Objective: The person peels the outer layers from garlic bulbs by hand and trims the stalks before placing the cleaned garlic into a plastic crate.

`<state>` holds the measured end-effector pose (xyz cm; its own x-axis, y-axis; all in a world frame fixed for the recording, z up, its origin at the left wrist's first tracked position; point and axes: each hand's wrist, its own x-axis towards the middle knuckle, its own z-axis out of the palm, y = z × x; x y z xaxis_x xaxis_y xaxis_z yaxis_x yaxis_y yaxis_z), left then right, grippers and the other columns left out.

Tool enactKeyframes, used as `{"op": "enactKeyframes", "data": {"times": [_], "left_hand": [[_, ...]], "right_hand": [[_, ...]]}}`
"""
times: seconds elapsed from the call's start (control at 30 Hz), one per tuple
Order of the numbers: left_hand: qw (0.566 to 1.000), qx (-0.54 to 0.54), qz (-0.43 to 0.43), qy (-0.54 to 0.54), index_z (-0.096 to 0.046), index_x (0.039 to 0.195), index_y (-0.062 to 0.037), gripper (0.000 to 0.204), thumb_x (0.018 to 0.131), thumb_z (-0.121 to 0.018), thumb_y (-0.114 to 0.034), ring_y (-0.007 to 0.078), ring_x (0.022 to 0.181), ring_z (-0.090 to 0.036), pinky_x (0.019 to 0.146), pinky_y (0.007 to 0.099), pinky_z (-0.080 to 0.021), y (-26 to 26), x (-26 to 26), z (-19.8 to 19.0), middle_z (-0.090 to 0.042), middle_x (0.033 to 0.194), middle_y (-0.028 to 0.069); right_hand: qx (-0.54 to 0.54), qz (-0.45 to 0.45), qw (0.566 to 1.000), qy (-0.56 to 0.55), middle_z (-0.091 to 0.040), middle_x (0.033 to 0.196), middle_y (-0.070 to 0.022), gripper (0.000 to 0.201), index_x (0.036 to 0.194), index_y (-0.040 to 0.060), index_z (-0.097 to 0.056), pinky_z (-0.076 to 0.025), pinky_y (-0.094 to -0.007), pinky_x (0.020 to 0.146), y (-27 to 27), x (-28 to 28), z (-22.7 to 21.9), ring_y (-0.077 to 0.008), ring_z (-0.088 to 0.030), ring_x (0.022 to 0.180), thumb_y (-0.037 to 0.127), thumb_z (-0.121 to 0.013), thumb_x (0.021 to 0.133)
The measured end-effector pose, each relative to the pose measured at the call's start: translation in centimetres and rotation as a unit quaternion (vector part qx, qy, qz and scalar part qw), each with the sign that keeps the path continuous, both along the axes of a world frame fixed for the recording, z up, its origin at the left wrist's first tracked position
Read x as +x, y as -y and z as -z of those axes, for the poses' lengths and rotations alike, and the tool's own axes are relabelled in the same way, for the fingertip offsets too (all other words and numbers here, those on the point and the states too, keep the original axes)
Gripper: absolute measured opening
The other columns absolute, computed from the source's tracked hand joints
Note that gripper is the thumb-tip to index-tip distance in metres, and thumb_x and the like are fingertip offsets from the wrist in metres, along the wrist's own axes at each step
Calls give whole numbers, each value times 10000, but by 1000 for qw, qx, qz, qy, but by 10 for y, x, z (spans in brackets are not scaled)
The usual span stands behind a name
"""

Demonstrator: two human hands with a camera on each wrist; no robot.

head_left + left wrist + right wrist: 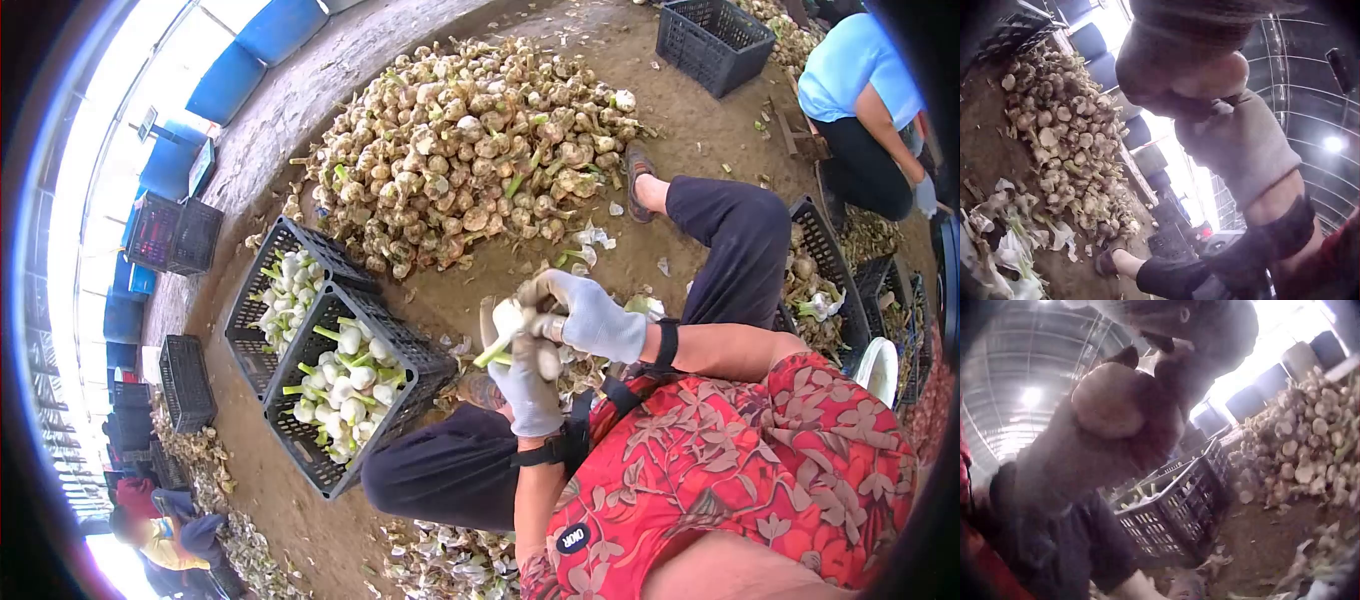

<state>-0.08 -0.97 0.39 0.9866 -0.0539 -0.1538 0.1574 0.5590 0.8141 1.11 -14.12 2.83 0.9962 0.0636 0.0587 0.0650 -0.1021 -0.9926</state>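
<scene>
Both hands wear pale work gloves with dirt-stained fingers and meet in front of the lap. My left hand [535, 395] holds a white garlic bulb [508, 318], its green stem [492, 352] pointing down and left. Curled fingers of my right hand [600, 318] grip the same bulb from the other side. In the right wrist view, a pale rounded bulb [1109, 403] shows against the left glove. From the left wrist, the right glove [1235, 140] appears dark and close, and its fingertips are partly hidden.
A large heap of unpeeled garlic [460, 150] lies ahead. Two black crates of cleaned garlic stand left, the nearer crate [440, 365] beside the knee. Another crate [835, 290] with garlic and skins sits right. Peeled skins [595, 238] litter the ground. A person in blue [860, 75] crouches at upper right.
</scene>
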Motion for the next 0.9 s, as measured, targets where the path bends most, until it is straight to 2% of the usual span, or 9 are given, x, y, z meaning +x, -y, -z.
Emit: {"op": "enactKeyframes", "data": {"times": [0.03,0.2,0.33,0.47,0.57,0.6,0.7,0.73,0.9], "left_hand": [[1000,-13,-3,0,-324,1442,-54,692,886,-687,-249,153,939,-595,774,269,-514,-5,1,-4,-572,1151,80],[999,31,8,40,-381,1394,-26,752,822,-752,-344,173,961,-606,791,298,-532,-13,4,18,-583,1136,95],[999,-39,4,1,-373,1378,-16,796,798,-755,-407,240,1060,-601,854,365,-550,-2,0,0,-562,1210,128],[999,-39,3,5,-355,1386,-27,791,818,-725,-435,249,1057,-598,869,374,-544,-4,0,9,-552,1211,134],[999,-48,-10,-7,-365,1384,-31,758,838,-711,-426,219,1003,-603,837,351,-542,-8,0,-2,-554,1173,119],[999,-31,-33,-9,-379,1381,-35,748,840,-709,-432,186,964,-595,791,324,-536,-4,0,-8,-559,1125,94],[998,-5,-62,21,-396,1375,-34,727,839,-722,-402,150,921,-591,758,286,-524,2,-1,-3,-570,1093,78],[997,-9,-76,13,-409,1372,-28,668,851,-736,-287,109,750,-581,626,227,-493,4,-2,-7,-593,1016,73],[994,41,-106,0,-430,1353,-11,581,851,-696,-131,75,527,-491,445,192,-376,8,-5,-10,-611,900,59]], "right_hand": [[-78,-38,996,3,-647,957,-88,314,1089,-21,-587,-499,-291,783,4,1,0,-140,-611,905,167,-687,858],[6,-75,992,-105,-642,910,-80,532,993,-12,-618,-475,-281,753,11,21,-8,-147,-598,856,385,-822,705],[17,-98,979,-178,-653,886,-92,547,1035,-37,-599,-523,-283,669,12,29,-9,-154,-630,787,377,-807,745],[229,-152,927,-256,-663,931,-90,374,1112,-57,-591,-575,-294,651,22,36,10,-162,-656,751,156,-718,832],[364,-146,882,-260,-676,1000,-111,387,1152,-40,-583,-585,-307,678,31,33,13,-194,-684,814,168,-714,853],[345,-138,890,-264,-683,1031,-110,331,1136,-41,-610,-572,-316,731,32,31,11,-195,-683,870,126,-689,862],[-29,-81,992,-88,-691,990,-106,246,1053,-42,-651,-550,-318,779,17,18,-14,-185,-677,903,89,-674,845],[-122,-30,992,32,-682,942,-134,196,969,4,-678,-531,-351,759,10,12,-10,-241,-681,854,138,-639,831],[-281,30,954,103,-659,875,-140,165,923,32,-669,-509,-391,710,-6,12,-4,-331,-641,811,115,-622,789]]}}
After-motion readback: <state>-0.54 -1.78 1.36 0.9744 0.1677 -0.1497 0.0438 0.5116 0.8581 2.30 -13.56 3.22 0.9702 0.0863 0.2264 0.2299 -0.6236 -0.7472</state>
